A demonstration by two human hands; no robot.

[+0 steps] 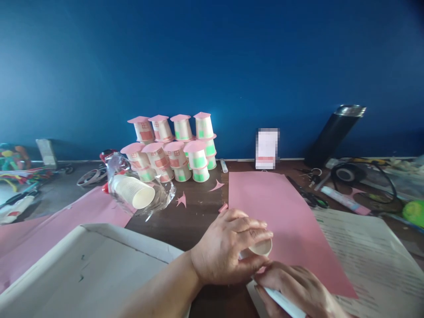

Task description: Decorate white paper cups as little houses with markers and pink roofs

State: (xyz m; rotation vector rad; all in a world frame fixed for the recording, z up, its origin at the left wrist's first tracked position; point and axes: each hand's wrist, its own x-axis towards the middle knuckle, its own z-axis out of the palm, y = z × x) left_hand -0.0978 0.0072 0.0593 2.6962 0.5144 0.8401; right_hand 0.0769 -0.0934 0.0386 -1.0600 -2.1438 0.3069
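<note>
My left hand (pixel 228 249) is wrapped over a white paper cup (pixel 261 248) lying on its side, its round mouth facing right. Fingers hide most of the cup's wall. Close against it, my right hand (pixel 293 287) grips a white marker (pixel 285 303), whose tip end is by the cup near my left thumb. A pink paper sheet (pixel 265 198) lies flat behind and to the right of the cup. Beyond my left hand, decorated paper cups (pixel 198 161) with pink cone roofs and red or green drawings stand stacked in rows.
A nested stack of plain cups (pixel 137 194) lies in clear plastic at left. Pink scraps (pixel 182 200), scissors (pixel 319 201) and a glue stick (pixel 344 201) lie around. A black bottle (pixel 333 137) leans on the blue wall. White board (pixel 109 265) fills the front left.
</note>
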